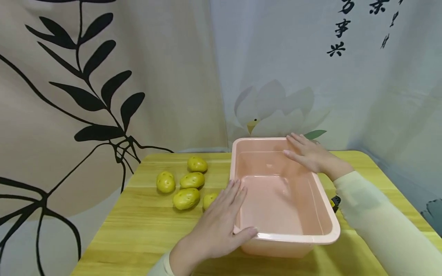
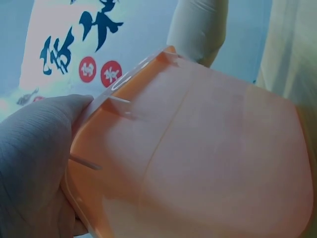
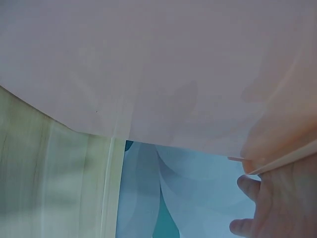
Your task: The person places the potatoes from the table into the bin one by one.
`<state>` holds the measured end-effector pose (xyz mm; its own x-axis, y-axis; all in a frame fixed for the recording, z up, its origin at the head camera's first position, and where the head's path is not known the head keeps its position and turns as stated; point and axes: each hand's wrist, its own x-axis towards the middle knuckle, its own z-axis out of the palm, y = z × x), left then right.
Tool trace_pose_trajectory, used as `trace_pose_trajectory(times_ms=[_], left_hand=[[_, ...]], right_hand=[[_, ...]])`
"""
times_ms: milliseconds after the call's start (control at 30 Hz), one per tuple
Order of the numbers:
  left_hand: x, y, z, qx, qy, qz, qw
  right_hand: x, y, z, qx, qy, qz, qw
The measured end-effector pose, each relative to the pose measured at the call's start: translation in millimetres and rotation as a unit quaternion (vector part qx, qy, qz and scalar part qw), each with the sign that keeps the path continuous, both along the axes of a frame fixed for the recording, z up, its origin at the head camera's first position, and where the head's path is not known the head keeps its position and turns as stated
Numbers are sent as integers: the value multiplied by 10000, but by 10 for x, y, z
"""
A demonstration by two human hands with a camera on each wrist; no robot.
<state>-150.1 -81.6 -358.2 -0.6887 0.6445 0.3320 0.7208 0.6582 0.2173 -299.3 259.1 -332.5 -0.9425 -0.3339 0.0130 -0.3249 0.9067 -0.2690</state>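
Observation:
A pink rectangular plastic basin [image 1: 269, 203] stands at the middle right of the wooden table, its inside bare. My left hand [image 1: 217, 222] holds its near left corner, fingers along the left rim and thumb over the front rim. In the left wrist view, that hand [image 2: 37, 163] is at the rim beside the basin's outer wall [image 2: 213, 148]. At the far right corner, my right hand [image 1: 310, 155] grips the rim, thumb toward the inside. Fingers of the right hand [image 3: 287, 198] show past the rim in the right wrist view. Several yellow potatoes [image 1: 186, 198] lie left of the basin.
One potato [image 1: 209, 200] is partly hidden by the left hand. A small black and yellow object [image 1: 335, 203] shows between the basin and the right sleeve [image 1: 386, 222]. Printed curtains [image 1: 179, 76] hang behind the wooden table [image 1: 131, 237].

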Motion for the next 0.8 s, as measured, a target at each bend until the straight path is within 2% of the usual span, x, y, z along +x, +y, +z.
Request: trace_pose_trajectory(times_ms=[200,433,633,800], left_hand=[[55,-31,28,-74,-116,60,9999],[46,-35,63,-97,-33,28,9999],[43,-65,70,-87,-28,32,10000],[52,-60,60,-55,-95,-58,9999]], right_hand=[[-2,-62,4,106,-60,-28,9999],[11,-91,67,278,-21,-90,9996],[-8,-141,112,559,2,87,9984],[-17,-128,121,464,-133,227,9986]])
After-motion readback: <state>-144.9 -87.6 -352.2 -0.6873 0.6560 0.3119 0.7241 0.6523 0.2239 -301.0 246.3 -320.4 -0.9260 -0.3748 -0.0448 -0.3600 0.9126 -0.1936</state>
